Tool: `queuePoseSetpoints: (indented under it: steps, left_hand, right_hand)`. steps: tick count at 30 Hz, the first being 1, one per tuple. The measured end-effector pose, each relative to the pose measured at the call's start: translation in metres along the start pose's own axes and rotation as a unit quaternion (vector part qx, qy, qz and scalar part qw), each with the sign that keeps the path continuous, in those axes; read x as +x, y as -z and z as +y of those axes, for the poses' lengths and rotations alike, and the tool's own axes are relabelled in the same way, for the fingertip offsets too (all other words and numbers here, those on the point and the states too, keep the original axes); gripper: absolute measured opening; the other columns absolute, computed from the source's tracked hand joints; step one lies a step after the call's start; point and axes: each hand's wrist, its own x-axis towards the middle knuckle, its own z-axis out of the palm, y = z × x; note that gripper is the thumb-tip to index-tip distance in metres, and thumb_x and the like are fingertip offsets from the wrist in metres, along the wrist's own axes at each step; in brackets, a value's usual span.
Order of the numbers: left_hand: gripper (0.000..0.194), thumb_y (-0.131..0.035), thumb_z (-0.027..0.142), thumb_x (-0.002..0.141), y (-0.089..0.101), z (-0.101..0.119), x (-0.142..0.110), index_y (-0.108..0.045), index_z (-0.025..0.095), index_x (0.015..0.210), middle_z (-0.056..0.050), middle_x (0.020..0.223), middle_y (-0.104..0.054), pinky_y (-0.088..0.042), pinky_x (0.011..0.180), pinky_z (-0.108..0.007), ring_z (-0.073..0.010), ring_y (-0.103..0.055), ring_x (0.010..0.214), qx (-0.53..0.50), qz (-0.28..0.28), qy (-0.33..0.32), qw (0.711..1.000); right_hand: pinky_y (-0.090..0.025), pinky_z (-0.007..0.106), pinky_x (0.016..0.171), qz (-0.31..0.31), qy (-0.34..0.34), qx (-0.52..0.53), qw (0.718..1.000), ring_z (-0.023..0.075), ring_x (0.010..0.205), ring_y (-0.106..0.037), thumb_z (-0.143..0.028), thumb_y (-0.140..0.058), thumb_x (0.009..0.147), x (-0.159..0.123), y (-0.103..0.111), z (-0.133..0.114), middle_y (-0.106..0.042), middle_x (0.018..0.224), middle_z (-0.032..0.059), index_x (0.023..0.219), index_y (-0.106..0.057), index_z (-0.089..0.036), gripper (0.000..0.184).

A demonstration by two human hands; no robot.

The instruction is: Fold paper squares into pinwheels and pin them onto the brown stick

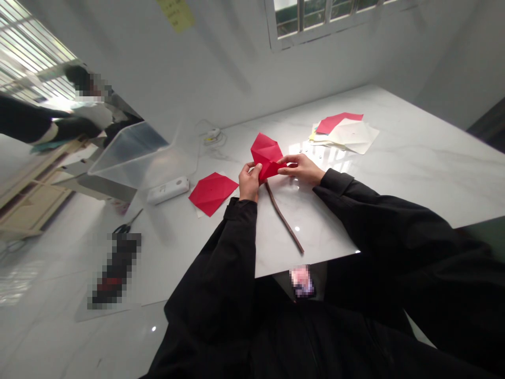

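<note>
A folded sheet of red paper (267, 151) is held up between both hands, its creased upper part standing above the table. My left hand (249, 182) pinches its lower left edge with the thumb in front. On the other side, my right hand (303, 168) grips the lower right corner between thumb and fingers. A thin brown stick (284, 219) lies on the table just below the paper, its upper end close to my left hand; I cannot tell whether it touches the paper. Left of my left hand lies another creased red sheet (213, 192) on a paler one.
On the marble-patterned table (418, 158), a pile of cream paper (355, 136) with a red piece lies at the back right. To the left are a white power strip (169, 190), a clear plastic bin (130, 152) and scissors (124, 228). Another person's arm (27, 121) shows far left.
</note>
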Motion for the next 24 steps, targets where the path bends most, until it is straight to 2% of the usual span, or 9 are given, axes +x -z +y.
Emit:
queuePoseSetpoints:
  steps: [6,10,13,15,18,20,24]
  left_hand:
    - [0.036,-0.082,0.039,0.075,0.0015,-0.0012,0.0011,-0.060,0.021,0.096,0.001,0.073,-0.071,-0.056,0.056,-0.022,-0.0124,-0.065,0.060,0.000,-0.002,-0.001,1.000]
    - [0.040,-0.083,0.041,0.073,0.0021,-0.0008,0.0001,-0.060,0.021,0.099,0.001,0.072,-0.071,-0.051,0.052,-0.021,-0.0131,-0.065,0.059,0.008,-0.018,-0.007,1.000]
    - [0.048,-0.086,0.041,0.070,0.0027,-0.0017,-0.0006,-0.060,0.021,0.105,-0.001,0.076,-0.074,-0.050,0.053,-0.021,-0.0141,-0.068,0.061,0.011,-0.038,-0.013,0.999]
    - [0.055,-0.089,0.042,0.067,0.0032,-0.0029,-0.0004,-0.060,0.021,0.109,-0.003,0.080,-0.076,-0.052,0.056,-0.022,-0.0165,-0.072,0.066,0.010,-0.046,-0.015,0.999]
    - [0.063,-0.092,0.045,0.063,0.0038,-0.0049,0.0005,-0.059,0.020,0.111,-0.006,0.084,-0.078,-0.056,0.062,-0.026,-0.0209,-0.076,0.073,0.003,-0.056,-0.016,0.998]
    - [0.066,-0.093,0.047,0.062,0.0038,-0.0058,0.0012,-0.059,0.020,0.112,-0.007,0.084,-0.078,-0.059,0.065,-0.029,-0.0224,-0.077,0.075,0.000,-0.062,-0.018,0.998]
    - [0.067,-0.094,0.047,0.060,0.0032,-0.0059,0.0015,-0.061,0.019,0.111,-0.006,0.082,-0.078,-0.062,0.070,-0.032,-0.0226,-0.077,0.076,-0.009,-0.062,-0.020,0.998]
  right_hand:
    - [-0.051,0.025,0.063,-0.008,0.040,-0.015,0.999,0.0155,0.077,-0.066,-0.036,-0.091,0.071,-0.0013,0.0010,-0.0036,-0.078,0.105,0.0081,0.123,-0.075,-0.017,0.058]
    - [-0.048,0.026,0.062,-0.027,0.029,-0.056,0.998,0.0130,0.067,-0.060,-0.037,-0.088,0.072,-0.0009,0.0007,-0.0046,-0.076,0.087,0.0055,0.106,-0.079,-0.012,0.042]
    - [-0.050,0.027,0.064,-0.033,0.032,-0.059,0.997,0.0140,0.069,-0.061,-0.036,-0.087,0.073,-0.0004,0.0003,-0.0041,-0.076,0.087,0.0055,0.099,-0.079,-0.013,0.036]
    - [-0.055,0.029,0.071,-0.029,0.052,-0.039,0.997,0.0171,0.079,-0.067,-0.034,-0.087,0.072,-0.0007,0.0004,-0.0042,-0.078,0.099,0.0070,0.110,-0.079,-0.015,0.043]
    - [-0.059,0.032,0.081,-0.022,0.082,-0.011,0.996,0.0210,0.095,-0.071,-0.032,-0.090,0.071,-0.0016,0.0012,-0.0048,-0.077,0.119,0.0089,0.131,-0.073,-0.020,0.063]
    - [-0.059,0.032,0.080,-0.030,0.080,-0.011,0.996,0.0207,0.093,-0.072,-0.033,-0.091,0.071,-0.0021,0.0018,-0.0048,-0.077,0.119,0.0088,0.131,-0.072,-0.021,0.064]
    - [-0.055,0.028,0.069,-0.039,0.054,-0.032,0.997,0.0162,0.077,-0.067,-0.036,-0.091,0.073,-0.0024,0.0014,-0.0045,-0.078,0.104,0.0068,0.117,-0.078,-0.018,0.049]
